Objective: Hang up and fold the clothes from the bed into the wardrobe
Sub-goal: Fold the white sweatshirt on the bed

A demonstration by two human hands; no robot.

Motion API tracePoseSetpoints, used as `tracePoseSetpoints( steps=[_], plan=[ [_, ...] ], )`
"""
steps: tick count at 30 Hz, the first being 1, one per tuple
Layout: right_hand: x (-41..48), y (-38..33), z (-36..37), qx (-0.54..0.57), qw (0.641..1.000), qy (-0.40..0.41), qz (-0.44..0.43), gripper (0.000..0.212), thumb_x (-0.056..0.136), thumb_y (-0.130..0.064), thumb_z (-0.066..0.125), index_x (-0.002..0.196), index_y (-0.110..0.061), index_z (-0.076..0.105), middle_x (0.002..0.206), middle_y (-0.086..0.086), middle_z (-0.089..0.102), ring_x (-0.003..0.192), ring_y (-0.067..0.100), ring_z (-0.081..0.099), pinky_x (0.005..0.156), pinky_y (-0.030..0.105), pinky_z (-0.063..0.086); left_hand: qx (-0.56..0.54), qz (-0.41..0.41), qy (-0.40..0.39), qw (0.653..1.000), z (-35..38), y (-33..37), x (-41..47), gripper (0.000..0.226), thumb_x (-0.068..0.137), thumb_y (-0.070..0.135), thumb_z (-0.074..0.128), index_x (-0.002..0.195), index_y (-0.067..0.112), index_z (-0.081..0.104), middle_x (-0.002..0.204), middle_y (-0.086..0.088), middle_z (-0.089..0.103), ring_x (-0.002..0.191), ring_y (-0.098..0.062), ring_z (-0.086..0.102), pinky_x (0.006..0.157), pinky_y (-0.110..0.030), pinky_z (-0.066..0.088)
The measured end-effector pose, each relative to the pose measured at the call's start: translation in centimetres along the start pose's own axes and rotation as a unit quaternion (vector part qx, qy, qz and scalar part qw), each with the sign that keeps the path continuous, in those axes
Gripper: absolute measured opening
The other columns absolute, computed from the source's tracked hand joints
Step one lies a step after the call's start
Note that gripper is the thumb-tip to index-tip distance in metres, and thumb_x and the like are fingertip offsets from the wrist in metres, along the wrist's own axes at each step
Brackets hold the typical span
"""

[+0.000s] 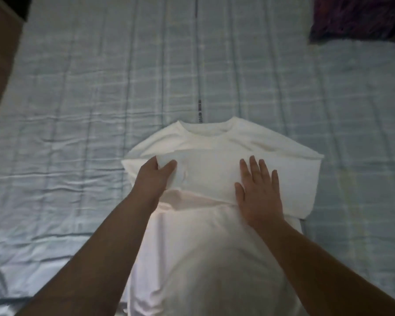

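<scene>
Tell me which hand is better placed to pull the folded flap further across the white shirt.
Probably the left. The left hand pinches the edge of the folded flap on the white shirt, thumb on top. The right hand lies flat, fingers straight, pressing the cloth, so it suits anchoring.

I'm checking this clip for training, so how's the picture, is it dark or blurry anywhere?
Head view: dim and soft throughout; the white shirt is brightest, tinted pink lower down; the bedsheet stripes bow from wide-angle distortion; the left hand and right hand are readable.
</scene>
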State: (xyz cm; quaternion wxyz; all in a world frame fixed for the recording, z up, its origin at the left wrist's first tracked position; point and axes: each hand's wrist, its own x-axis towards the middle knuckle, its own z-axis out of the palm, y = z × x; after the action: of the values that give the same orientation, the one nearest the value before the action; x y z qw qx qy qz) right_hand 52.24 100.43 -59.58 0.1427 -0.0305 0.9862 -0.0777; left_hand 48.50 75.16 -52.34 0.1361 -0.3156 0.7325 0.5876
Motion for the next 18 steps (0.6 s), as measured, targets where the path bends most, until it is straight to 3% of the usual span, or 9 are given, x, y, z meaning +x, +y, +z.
tracePoseSetpoints(
  steps=[2, 6, 11, 14, 18],
  plan=[
    [0.5, -1.7, 0.4, -0.018, 1.0, -0.016, -0.018, 0.063, 0.098, -0.045, 0.013, 0.156, -0.022, 0.009, 0.164, 0.005, 0.009, 0.151, 0.026, 0.006, 0.12, 0.054, 0.012, 0.012, -0.007, 0.048, 0.999, -2.9, -1.3, 0.8, 0.017, 0.088, 0.025, 0.07, 0.103, 0.019, 0.07, 0.099, -0.003, 0.074, 0.095, -0.027, 0.071, 0.089, -0.05, 0.057],
    [1.1, -4.0, 1.6, -0.039, 0.998, -0.028, -0.045, 0.063, 0.098, -0.043, 0.017, 0.156, -0.02, 0.015, 0.164, 0.006, 0.012, 0.151, 0.026, 0.01, 0.12, 0.054, 0.012, 0.08, -0.01, 0.114, 0.99, -6.5, -4.7, 3.6, 0.044, 0.065, 0.048, 0.071, 0.096, 0.017, 0.069, 0.091, -0.005, 0.073, 0.088, -0.03, 0.07, 0.084, -0.053, 0.056],
    [1.7, -4.9, 3.7, -0.071, 0.995, -0.043, -0.046, 0.063, 0.097, -0.044, 0.013, 0.156, -0.024, 0.008, 0.165, 0.004, 0.007, 0.151, 0.025, 0.005, 0.12, 0.053, 0.007, 0.166, -0.013, 0.146, 0.975, -7.7, -7.0, 5.8, 0.029, 0.087, 0.026, 0.067, 0.109, 0.008, 0.062, 0.096, -0.007, 0.066, 0.092, -0.031, 0.064, 0.083, -0.042, 0.053],
    [1.7, -4.8, 5.0, -0.081, 0.995, -0.034, -0.045, 0.062, 0.099, -0.044, 0.016, 0.157, -0.025, 0.008, 0.165, 0.003, 0.006, 0.151, 0.024, 0.004, 0.12, 0.053, 0.006, 0.204, -0.004, 0.14, 0.969, -7.9, -8.6, 6.7, 0.03, 0.088, 0.026, 0.067, 0.111, 0.009, 0.059, 0.09, -0.003, 0.061, 0.086, -0.027, 0.059, 0.074, -0.031, 0.043],
    [1.8, -4.6, 5.3, -0.072, 0.996, -0.039, -0.046, 0.061, 0.1, -0.043, 0.021, 0.156, -0.024, 0.007, 0.165, 0.002, 0.004, 0.151, 0.023, 0.002, 0.121, 0.052, 0.006, 0.17, -0.011, 0.157, 0.973, -7.7, -9.8, 6.8, 0.034, 0.085, 0.032, 0.071, 0.103, 0.011, 0.051, 0.095, -0.005, 0.059, 0.088, -0.028, 0.061, 0.072, -0.031, 0.043]
  ],
)
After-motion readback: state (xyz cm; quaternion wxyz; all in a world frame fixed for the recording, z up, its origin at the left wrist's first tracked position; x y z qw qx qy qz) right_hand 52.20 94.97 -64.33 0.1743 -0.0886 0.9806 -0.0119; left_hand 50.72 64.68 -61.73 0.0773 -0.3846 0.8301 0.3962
